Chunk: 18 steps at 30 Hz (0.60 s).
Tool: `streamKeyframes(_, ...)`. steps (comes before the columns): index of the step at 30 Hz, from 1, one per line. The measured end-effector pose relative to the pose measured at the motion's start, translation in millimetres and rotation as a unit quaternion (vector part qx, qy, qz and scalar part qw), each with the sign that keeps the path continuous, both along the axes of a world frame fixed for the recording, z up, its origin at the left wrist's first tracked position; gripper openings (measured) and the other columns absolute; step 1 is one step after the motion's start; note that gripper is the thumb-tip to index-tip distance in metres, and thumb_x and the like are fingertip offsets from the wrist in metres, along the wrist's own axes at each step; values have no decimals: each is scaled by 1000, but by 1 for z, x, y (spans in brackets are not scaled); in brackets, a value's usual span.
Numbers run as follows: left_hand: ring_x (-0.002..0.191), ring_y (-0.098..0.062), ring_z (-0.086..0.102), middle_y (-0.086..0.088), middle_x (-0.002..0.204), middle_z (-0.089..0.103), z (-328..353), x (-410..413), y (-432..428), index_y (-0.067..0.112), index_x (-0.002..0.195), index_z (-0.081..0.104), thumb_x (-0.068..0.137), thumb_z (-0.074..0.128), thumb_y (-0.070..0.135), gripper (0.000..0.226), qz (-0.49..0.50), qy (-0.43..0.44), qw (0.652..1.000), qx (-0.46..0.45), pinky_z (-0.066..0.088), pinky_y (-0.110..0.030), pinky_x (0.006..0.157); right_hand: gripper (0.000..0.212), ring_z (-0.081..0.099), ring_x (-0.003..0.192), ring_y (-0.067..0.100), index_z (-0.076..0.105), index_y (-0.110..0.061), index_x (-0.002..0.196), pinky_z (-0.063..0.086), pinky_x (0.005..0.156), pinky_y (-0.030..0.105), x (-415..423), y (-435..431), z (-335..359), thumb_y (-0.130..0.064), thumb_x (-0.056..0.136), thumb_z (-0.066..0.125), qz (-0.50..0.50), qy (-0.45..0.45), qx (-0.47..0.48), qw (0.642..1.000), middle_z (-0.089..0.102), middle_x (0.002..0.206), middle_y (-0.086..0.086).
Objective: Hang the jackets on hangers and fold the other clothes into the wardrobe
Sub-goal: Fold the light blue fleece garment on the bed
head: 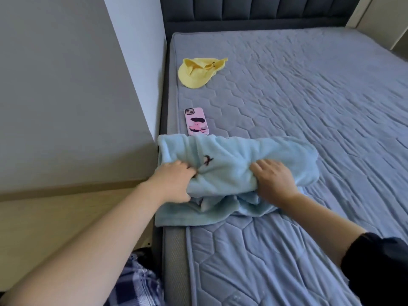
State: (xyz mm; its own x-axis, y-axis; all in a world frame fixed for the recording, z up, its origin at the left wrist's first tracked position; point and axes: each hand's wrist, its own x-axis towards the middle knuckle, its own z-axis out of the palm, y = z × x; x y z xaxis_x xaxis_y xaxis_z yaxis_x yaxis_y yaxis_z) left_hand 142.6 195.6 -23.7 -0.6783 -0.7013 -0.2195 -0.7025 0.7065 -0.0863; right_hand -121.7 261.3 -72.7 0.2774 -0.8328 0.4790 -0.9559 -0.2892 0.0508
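While you stand at the side of the bed, the head view shows both your hands on a light blue fleece garment (pixel 231 171) that lies bunched across the near left edge of the mattress (pixel 309 102). Your left hand (pixel 174 184) has its fingers curled into the fabric beside a small dark embroidered emblem (pixel 207 160). Your right hand (pixel 273 182) grips a gathered fold on the other side, thumb tucked under. The lower layer of the garment spills toward you and slightly over the mattress edge. Its shape is rumpled, not squared, so the fold looks to be in its first stage at best.

Beyond the garment, a phone in a pink case (pixel 197 122) lies face down with its near end just meeting the fleece. A yellow cap (pixel 199 71) sits well apart from it, closer to the dark padded headboard (pixel 254 12).

No wardrobe, hanger or jacket appears in this view, so nothing here shows whether any clothing has been stored. Judging from this picture alone, what remains is finishing the fold on the blue garment and carrying it to a wardrobe somewhere out of sight; whether the cap belongs with it cannot be told.
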Motion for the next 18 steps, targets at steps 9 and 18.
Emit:
streamKeyframes(9,137,-29,31,-8,149,37,-4,-67,7,17,142,40,95,27,41,55,111,174,974,-95,28,-49,107,34,59,80,22,53,-19,86,45,66,29,8,28,23,-18,59,73,2,49,298,953,56,84,-3)
streamKeyframes(18,138,-32,31,-9,158,22,-65,-55,13,9,151,20,83,14,54,82,79,125,986,-72,27,-47,111,35,43,125,25,55,-19,128,31,102,39,29,-55,30,-31,101,37,-111,-138,213,961,54,133,3)
